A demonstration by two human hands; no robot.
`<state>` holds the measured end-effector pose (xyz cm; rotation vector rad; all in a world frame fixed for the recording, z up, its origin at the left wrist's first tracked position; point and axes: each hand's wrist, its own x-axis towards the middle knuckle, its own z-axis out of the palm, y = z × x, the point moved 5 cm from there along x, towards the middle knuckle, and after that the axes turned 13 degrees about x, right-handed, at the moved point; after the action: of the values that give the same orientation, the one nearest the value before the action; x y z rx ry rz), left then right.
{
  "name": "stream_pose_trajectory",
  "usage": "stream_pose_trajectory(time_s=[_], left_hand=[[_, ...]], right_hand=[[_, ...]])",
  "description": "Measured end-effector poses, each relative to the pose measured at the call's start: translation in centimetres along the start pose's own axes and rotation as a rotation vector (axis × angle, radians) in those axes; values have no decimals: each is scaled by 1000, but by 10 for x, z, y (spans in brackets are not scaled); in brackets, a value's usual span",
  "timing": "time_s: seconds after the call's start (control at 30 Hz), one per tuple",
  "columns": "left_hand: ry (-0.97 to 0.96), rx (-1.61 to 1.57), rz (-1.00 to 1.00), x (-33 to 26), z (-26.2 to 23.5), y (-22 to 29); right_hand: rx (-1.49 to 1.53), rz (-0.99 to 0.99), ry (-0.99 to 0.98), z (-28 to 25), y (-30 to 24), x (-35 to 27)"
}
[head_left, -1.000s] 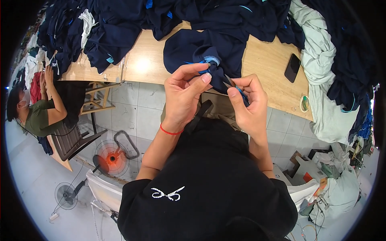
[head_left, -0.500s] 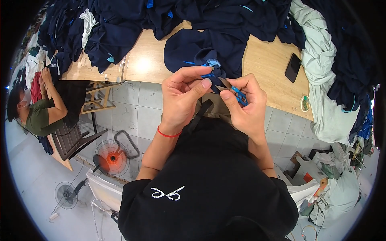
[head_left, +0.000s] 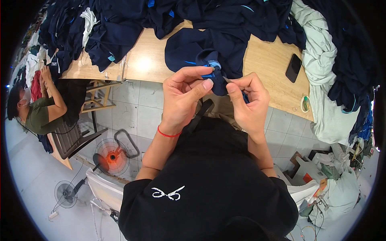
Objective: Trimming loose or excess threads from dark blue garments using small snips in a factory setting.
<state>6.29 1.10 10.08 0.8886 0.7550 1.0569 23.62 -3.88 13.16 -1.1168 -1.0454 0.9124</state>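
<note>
Between the thumb and fingers of my left hand (head_left: pixel 185 89) is a gathered edge of a navy garment (head_left: pixel 185 48), with bright blue and light blue trim at the pinched spot. The rest of that garment spreads over the table's near edge. My right hand (head_left: pixel 250 98) is closed around small blue-handled thread snips (head_left: pixel 245 97). Its palm and fingers cover most of the handle, and one blade tip points left beside the held cloth. Whether the blades touch the fabric I cannot tell.
Navy garments (head_left: pixel 225 16) heap along the back of the wooden table (head_left: pixel 269 76). A black phone (head_left: pixel 293 68) and a small round container (head_left: pixel 305 104) lie at the right, beside pale grey cloth (head_left: pixel 319 48). At the left sits another person (head_left: pixel 44 108), near floor fans (head_left: pixel 113 157).
My right hand has turned and closed further, hiding more of the snips; the blades, spread apart before, now show only as a thin tip. My left hand keeps its pinch almost unmoved.
</note>
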Motion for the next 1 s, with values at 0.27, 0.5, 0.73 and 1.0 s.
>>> stream_pose_trajectory(time_s=[0.27,0.5,0.73,1.0], left_hand=[[-32,-52,-11,1,-1,-1],[-39,-5,35,0,1,1],[-57,59,34,1,3,-3],[-93,2,-74,7,2,-50]], right_hand=[[0,36,-29,-2,-2,-3],[-118,11,-44,-1,-6,-4],[399,268,49,-8,19,-2],[182,353,68,-8,42,-13]])
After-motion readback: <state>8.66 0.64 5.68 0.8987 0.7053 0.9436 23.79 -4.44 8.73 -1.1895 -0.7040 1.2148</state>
